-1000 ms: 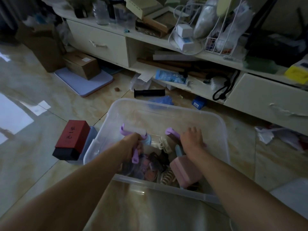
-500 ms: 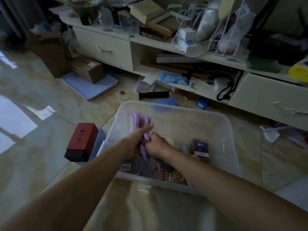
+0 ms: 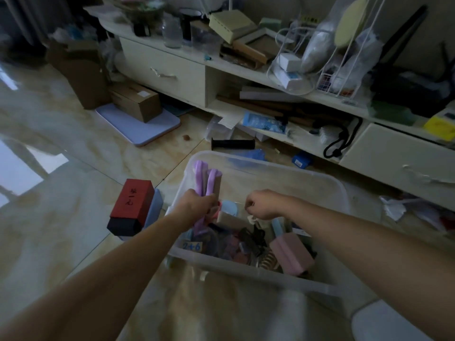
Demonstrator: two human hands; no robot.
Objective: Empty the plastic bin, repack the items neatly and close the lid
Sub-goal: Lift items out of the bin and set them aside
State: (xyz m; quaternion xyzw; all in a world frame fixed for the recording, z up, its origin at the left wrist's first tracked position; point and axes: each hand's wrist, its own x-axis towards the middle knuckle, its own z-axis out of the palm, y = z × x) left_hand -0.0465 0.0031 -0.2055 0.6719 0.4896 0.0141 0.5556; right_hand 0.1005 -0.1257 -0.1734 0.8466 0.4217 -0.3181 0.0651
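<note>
A clear plastic bin (image 3: 268, 166) stands open on the floor in front of me, its near half full of small items. My left hand (image 3: 197, 204) grips two purple lint rollers (image 3: 206, 180) held upright together at the bin's left side. My right hand (image 3: 261, 205) hovers over the middle of the bin with curled fingers; whether it pinches anything is unclear. Below it lie a pink box (image 3: 291, 254), a light blue piece (image 3: 229, 207), a card marked 2+6 (image 3: 192, 246), dark hair clips and a spiral band.
A red and black box (image 3: 131, 207) lies on the floor left of the bin, on a light blue item. A black handle grip (image 3: 232, 144) and a blue packet (image 3: 301, 161) lie beyond the bin. A cluttered low white cabinet (image 3: 162, 75) runs along the back.
My left hand took both purple rollers together and lifted them to the bin's left side. My right hand let go of them and moved right, over the middle of the bin.
</note>
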